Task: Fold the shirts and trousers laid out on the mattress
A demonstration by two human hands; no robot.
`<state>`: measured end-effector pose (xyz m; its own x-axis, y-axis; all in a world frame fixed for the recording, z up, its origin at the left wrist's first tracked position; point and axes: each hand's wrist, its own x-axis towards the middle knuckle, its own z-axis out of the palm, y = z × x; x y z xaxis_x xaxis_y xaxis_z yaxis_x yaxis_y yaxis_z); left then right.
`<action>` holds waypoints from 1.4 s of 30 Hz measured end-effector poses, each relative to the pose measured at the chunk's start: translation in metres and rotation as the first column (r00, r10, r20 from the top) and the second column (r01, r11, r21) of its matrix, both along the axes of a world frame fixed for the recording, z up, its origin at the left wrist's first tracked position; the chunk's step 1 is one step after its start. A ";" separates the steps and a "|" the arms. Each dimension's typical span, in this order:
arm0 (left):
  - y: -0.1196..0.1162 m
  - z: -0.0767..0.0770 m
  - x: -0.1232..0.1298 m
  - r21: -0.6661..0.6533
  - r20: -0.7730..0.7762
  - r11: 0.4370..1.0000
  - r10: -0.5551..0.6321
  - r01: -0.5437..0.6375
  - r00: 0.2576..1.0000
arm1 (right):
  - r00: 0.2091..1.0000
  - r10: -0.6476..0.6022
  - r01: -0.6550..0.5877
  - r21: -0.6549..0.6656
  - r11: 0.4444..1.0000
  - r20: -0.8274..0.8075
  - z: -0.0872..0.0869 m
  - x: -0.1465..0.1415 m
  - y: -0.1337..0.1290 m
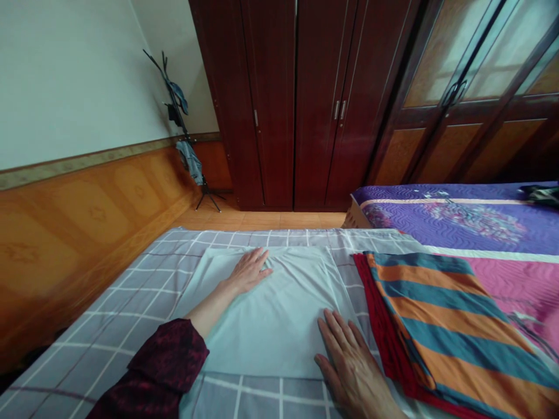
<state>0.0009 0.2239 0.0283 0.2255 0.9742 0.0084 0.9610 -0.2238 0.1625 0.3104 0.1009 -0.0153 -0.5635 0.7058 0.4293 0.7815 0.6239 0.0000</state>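
Observation:
A pale blue-white cloth [279, 326], folded into a flat rectangle, lies on the grey checked bedding [109, 314]. Near its far left part, my left hand [248, 272] rests on the fabric with the fingers apart. Over the cloth's near right edge lies my right hand [349, 364], palm down and fingers spread. Neither hand holds anything. Small creases run across the fabric near my left fingers.
Right of the cloth lie folded red fabric [388, 343] and an orange-and-blue striped cloth [454, 314]. Beyond them is a purple and pink bedspread [406, 218]. A coat stand [174, 99] and dark red wardrobes [323, 145] stand behind.

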 end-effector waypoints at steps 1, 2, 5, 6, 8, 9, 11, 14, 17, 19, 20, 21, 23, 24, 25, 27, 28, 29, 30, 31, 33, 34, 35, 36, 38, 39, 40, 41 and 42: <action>0.000 0.001 -0.009 -0.017 -0.005 1.000 0.013 -0.013 1.000 | 1.000 0.000 0.000 -0.005 1.000 0.003 0.000 0.000 0.000; 0.000 0.002 -0.017 -0.029 -0.008 0.999 0.028 -0.028 1.000 | 1.000 -0.002 0.002 -0.014 1.000 0.007 -0.001 -0.001 0.000; -0.013 0.010 -0.030 -0.038 -0.009 0.998 0.058 -0.059 0.998 | 1.000 -0.005 0.006 -0.042 0.999 0.010 -0.002 0.000 0.001; -0.022 0.014 -0.031 -0.035 -0.005 0.998 0.051 -0.052 0.999 | 1.000 -0.003 0.004 -0.046 0.999 0.009 -0.003 0.000 0.001; -0.047 0.021 -0.028 -0.035 0.004 0.999 0.004 -0.004 1.000 | 1.000 0.007 -0.006 -0.045 0.999 0.010 -0.003 0.002 0.001; -0.062 0.024 -0.026 -0.041 0.006 0.999 -0.031 0.031 1.000 | 1.000 0.007 -0.007 -0.039 0.999 0.006 -0.002 0.002 0.001; -0.093 0.026 -0.022 -0.061 0.001 0.993 -0.102 0.102 0.995 | 1.000 0.004 -0.005 -0.021 1.000 -0.009 0.003 0.000 -0.001; -0.130 0.020 -0.023 -0.078 -0.017 0.986 -0.152 0.150 0.988 | 0.998 0.055 -0.056 -0.017 0.998 -0.014 0.021 -0.019 -0.006; -0.145 0.005 -0.029 -0.077 -0.029 0.990 -0.123 0.120 0.992 | 0.990 0.141 -0.138 -0.097 0.986 0.024 0.046 -0.061 -0.007; -0.147 -0.005 -0.032 -0.060 -0.027 0.993 -0.101 0.100 0.994 | 0.980 0.197 -0.189 -0.169 0.967 0.034 0.056 -0.097 -0.001; -0.146 -0.010 -0.033 -0.045 -0.023 0.994 -0.097 0.096 0.995 | 0.973 0.227 -0.217 -0.204 0.955 0.029 0.058 -0.114 0.005; -0.145 -0.013 -0.034 -0.029 -0.019 0.995 -0.097 0.096 0.995 | 0.968 0.251 -0.239 -0.233 0.943 0.024 0.057 -0.128 0.012; -0.144 -0.016 -0.034 -0.007 -0.015 0.995 -0.098 0.098 0.995 | 0.965 0.263 -0.245 -0.281 0.928 0.026 0.052 -0.146 0.032; -0.144 -0.016 -0.034 -0.005 -0.015 0.995 -0.097 0.097 0.995 | 0.967 0.251 -0.229 -0.296 0.927 0.038 0.048 -0.148 0.043; -0.145 -0.015 -0.034 -0.010 -0.014 0.995 -0.097 0.097 0.995 | 0.972 0.226 -0.199 -0.305 0.931 0.057 0.044 -0.144 0.055; -0.146 -0.012 -0.034 -0.031 -0.011 0.995 -0.099 0.099 0.995 | 0.984 0.139 -0.101 -0.297 0.950 0.109 0.038 -0.124 0.079; -0.146 -0.011 -0.034 -0.041 -0.007 0.994 -0.100 0.100 0.995 | 0.988 0.071 -0.030 -0.282 0.959 0.137 0.037 -0.109 0.090; -0.147 -0.010 -0.035 -0.050 -0.001 0.994 -0.101 0.101 0.995 | 0.987 -0.002 0.044 -0.261 0.964 0.162 0.036 -0.094 0.101; -0.147 -0.010 -0.035 -0.053 0.005 0.993 -0.104 0.104 0.995 | 0.980 -0.082 0.125 -0.237 0.963 0.183 0.037 -0.079 0.110; -0.147 -0.010 -0.036 -0.051 0.012 0.993 -0.108 0.108 0.994 | 0.967 -0.157 0.199 -0.218 0.955 0.199 0.038 -0.066 0.117; -0.147 -0.012 -0.037 -0.031 0.025 0.993 -0.112 0.112 0.993 | 0.941 -0.261 0.303 -0.193 0.933 0.215 0.040 -0.055 0.123; -0.147 -0.013 -0.037 -0.018 0.029 0.993 -0.113 0.113 0.993 | 0.934 -0.282 0.323 -0.188 0.927 0.218 0.041 -0.057 0.122; -0.146 -0.015 -0.037 -0.007 0.030 0.994 -0.113 0.113 0.993 | 0.937 -0.275 0.316 -0.186 0.930 0.216 0.041 -0.065 0.119; -0.146 -0.016 -0.037 0.002 0.029 0.994 -0.112 0.112 0.993 | 0.947 -0.239 0.280 -0.188 0.941 0.212 0.041 -0.077 0.113; -0.146 -0.017 -0.037 0.008 0.024 0.994 -0.111 0.111 0.993 | 0.978 -0.078 0.120 -0.214 0.969 0.194 0.039 -0.110 0.099; -0.146 -0.017 -0.036 0.007 0.022 0.994 -0.111 0.111 0.994 | 0.982 0.028 0.017 -0.238 0.971 0.184 0.037 -0.127 0.094; -0.146 -0.016 -0.036 0.004 0.019 0.994 -0.109 0.109 0.994 | 0.977 0.112 -0.063 -0.263 0.963 0.179 0.035 -0.142 0.091; -0.145 -0.016 -0.036 -0.001 0.017 0.994 -0.107 0.107 0.994 | 0.971 0.162 -0.107 -0.285 0.953 0.177 0.034 -0.153 0.092; -0.145 -0.015 -0.036 -0.006 0.017 0.994 -0.106 0.106 0.994 | 0.969 0.170 -0.111 -0.299 0.948 0.180 0.033 -0.158 0.096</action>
